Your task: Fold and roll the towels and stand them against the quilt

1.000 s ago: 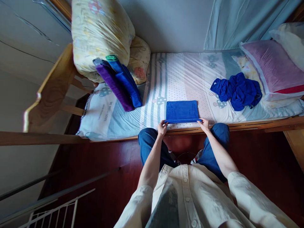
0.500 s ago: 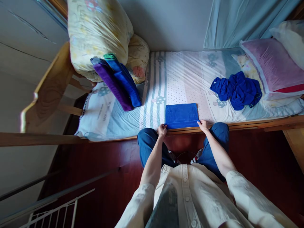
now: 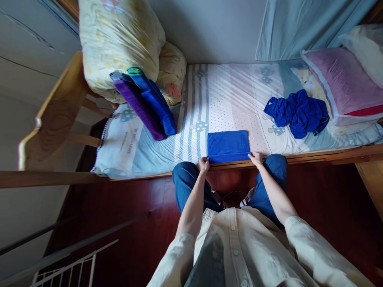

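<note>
A folded blue towel (image 3: pixel 228 146) lies flat at the near edge of the bed (image 3: pixel 191 119). My left hand (image 3: pixel 204 164) pinches its near left corner. At the near right corner, my right hand (image 3: pixel 256 158) grips the towel too. A crumpled blue cloth (image 3: pixel 299 113) rests on the sheet to the right. On the left, a stack of folded towels (image 3: pixel 146 103), purple, blue and green, leans against a yellow pillow (image 3: pixel 119 42).
A purple pillow (image 3: pixel 344 81) and a white one (image 3: pixel 366 48) sit at the bed's right end. The wooden bed frame (image 3: pixel 56 115) rises at the left. A white metal rack (image 3: pixel 68 269) stands at the lower left on the dark red floor.
Both hands drew the folded towel nearer to the bed's edge, and its near edge settled flat on the sheet. The view drifted slightly.
</note>
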Demonstrator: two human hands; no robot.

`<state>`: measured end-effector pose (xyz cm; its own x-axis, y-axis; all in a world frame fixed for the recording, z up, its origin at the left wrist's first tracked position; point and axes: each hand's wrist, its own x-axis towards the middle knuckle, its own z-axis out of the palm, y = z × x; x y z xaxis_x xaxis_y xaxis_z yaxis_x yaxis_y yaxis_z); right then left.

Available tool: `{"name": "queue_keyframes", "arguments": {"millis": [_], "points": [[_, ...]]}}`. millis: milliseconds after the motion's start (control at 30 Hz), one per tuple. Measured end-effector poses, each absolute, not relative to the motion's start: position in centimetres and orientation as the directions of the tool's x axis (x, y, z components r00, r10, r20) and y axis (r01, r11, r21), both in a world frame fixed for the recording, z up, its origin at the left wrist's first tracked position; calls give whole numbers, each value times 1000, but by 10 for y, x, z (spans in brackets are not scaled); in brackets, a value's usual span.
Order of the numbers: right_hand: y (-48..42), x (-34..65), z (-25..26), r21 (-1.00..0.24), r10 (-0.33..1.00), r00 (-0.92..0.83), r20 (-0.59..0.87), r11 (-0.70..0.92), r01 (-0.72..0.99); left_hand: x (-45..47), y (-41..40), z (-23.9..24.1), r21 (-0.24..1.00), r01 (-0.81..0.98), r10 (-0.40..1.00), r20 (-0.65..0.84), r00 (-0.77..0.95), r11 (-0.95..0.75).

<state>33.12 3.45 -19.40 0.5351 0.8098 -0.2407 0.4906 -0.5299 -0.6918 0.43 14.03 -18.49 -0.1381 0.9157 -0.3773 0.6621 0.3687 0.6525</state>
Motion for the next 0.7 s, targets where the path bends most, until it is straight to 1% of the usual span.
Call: {"name": "queue_keyframes", "arguments": {"millis": [267, 600, 667, 700], "points": [[35, 329, -193, -695, 813, 532, -238, -525, 491, 5, 139, -186, 642, 671, 917, -368, -154, 370], [36, 328, -195, -706, 820, 524, -229, -511, 491, 7, 136, -183, 650, 689, 937, -326, -127, 319], [35, 326, -192, -711, 830, 524, -194, -487, 507, 7, 134, -181, 661, 687, 943, -312, -115, 302], [34, 324, -189, -711, 837, 527, -148, -461, 532, 7, 132, -180, 668, 690, 952, -286, -106, 278]]}}
